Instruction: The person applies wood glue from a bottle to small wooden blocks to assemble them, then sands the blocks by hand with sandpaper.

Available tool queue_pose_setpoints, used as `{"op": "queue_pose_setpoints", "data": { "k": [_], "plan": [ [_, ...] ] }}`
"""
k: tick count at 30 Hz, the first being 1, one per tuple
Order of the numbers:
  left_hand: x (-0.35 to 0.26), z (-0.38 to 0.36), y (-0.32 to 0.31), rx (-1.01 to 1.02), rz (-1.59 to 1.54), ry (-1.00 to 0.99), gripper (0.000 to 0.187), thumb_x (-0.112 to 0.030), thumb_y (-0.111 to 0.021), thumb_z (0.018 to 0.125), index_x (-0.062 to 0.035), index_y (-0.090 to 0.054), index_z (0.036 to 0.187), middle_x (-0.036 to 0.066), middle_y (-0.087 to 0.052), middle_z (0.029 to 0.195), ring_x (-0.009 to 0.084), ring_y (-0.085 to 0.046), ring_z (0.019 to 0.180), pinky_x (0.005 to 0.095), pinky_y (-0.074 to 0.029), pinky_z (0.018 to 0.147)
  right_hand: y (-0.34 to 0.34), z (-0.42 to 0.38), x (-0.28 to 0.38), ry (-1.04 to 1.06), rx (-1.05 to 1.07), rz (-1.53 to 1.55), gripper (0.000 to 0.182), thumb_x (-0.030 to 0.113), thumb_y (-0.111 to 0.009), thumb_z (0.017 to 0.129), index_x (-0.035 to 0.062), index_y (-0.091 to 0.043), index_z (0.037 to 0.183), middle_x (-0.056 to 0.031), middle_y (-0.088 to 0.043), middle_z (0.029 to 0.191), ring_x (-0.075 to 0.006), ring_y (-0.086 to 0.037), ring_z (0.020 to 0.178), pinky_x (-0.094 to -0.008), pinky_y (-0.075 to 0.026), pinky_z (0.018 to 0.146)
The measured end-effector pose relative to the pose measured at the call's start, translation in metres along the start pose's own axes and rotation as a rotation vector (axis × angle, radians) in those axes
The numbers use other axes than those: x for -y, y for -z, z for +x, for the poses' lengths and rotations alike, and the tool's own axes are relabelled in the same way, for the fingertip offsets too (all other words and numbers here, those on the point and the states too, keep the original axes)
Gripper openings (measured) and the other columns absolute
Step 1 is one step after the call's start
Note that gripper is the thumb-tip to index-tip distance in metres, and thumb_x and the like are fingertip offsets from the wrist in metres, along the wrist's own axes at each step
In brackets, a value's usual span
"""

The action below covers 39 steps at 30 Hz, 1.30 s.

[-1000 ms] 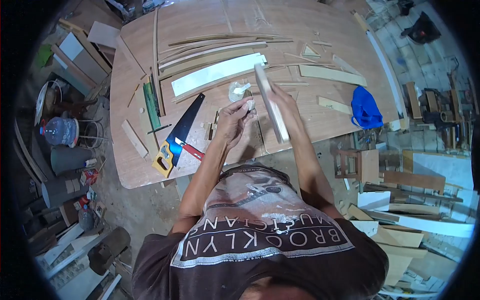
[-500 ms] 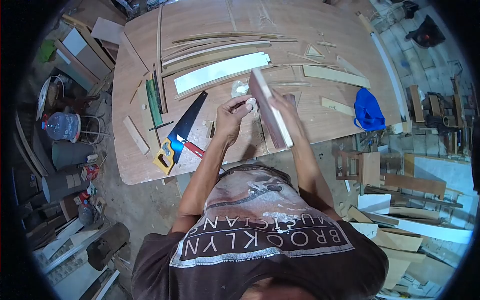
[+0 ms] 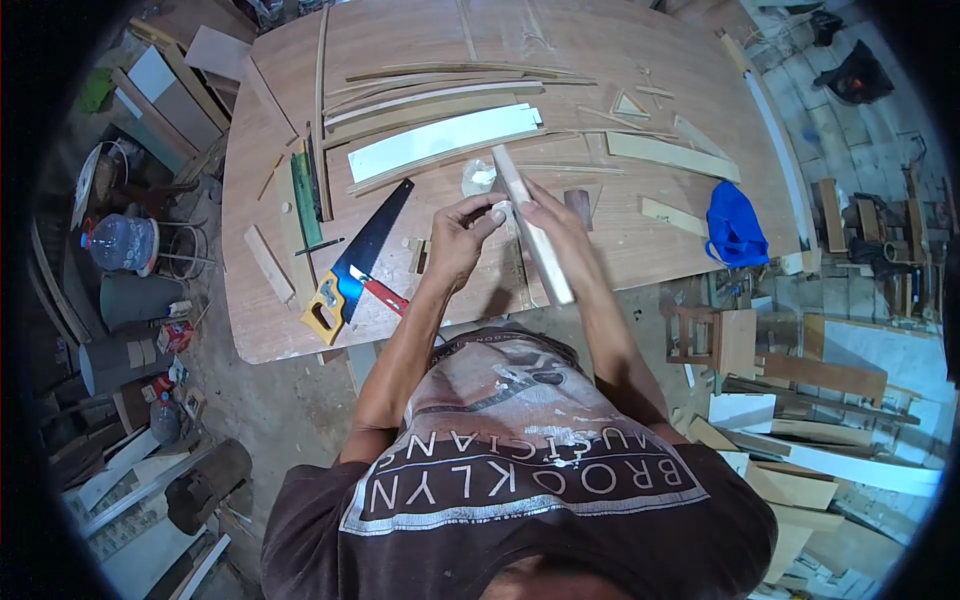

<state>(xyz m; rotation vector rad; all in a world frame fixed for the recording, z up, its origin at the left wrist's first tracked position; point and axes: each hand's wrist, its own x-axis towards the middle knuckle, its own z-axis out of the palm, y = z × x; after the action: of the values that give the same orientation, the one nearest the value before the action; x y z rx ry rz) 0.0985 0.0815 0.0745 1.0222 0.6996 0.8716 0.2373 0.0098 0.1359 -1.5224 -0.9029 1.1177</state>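
My right hand (image 3: 562, 232) grips a wooden board (image 3: 535, 232) from its right side, holding it on edge with the narrow pale edge facing up. Close to the board's left side, my left hand (image 3: 462, 240) is closed, thumb and finger pinching a small whitish wad (image 3: 501, 207) near the wood. Just beyond the hands lies a clear plastic wrap with white stuff (image 3: 479, 177) on it. A brown block (image 3: 578, 206) sits on the table right of my right hand.
A handsaw (image 3: 368, 248) with yellow handle and a red utility knife (image 3: 380, 293) lie left of my left forearm. Long wood strips and a white panel (image 3: 445, 143) stretch across the table (image 3: 640, 40). A blue bag (image 3: 737, 224) rests near the right edge.
The board has been turned so its broad brown face no longer shows and its narrow edge points up. My right hand has shifted slightly left with it; my left hand keeps its pinch.
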Motion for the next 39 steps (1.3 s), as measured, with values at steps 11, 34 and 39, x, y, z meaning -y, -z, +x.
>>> {"op": "queue_pose_setpoints", "data": {
  "k": [11,34,39],
  "plan": [
    [-0.006,-0.005,0.005,-0.048,-0.063,0.007,0.019,0.002,-0.065,0.082,0.0002,-0.067,0.102,0.006,-0.068,0.093,0.0104,-0.062,0.082,0.0236,-0.050,0.075,0.010,0.007,-0.002,-0.135,0.012,0.129,0.054,0.034,-0.059,0.085,0.0123,-0.051,0.134,-0.0149,-0.054,0.129,-0.0217,-0.051,0.116,-0.0296,-0.040,0.095],
    [0.005,-0.008,0.004,0.013,-0.020,-0.068,0.023,0.008,-0.063,0.080,-0.0031,-0.047,0.092,0.007,-0.063,0.088,0.0110,-0.060,0.081,0.0239,-0.051,0.073,0.002,0.063,-0.021,-0.019,-0.156,0.011,0.051,0.031,-0.058,0.086,0.0067,-0.052,0.131,-0.0126,-0.058,0.118,-0.0244,-0.058,0.100,-0.0336,-0.048,0.087],
    [-0.004,-0.008,0.010,-0.030,-0.031,0.094,0.021,0.004,-0.068,0.079,0.0031,-0.060,0.098,0.009,-0.066,0.089,0.0121,-0.062,0.083,0.0240,-0.051,0.075,-0.004,0.015,-0.016,-0.056,0.014,0.374,0.056,0.033,-0.052,0.090,0.0118,-0.042,0.140,-0.0078,-0.059,0.112,-0.0122,-0.057,0.084,-0.0269,-0.051,0.062]
  ]
}}
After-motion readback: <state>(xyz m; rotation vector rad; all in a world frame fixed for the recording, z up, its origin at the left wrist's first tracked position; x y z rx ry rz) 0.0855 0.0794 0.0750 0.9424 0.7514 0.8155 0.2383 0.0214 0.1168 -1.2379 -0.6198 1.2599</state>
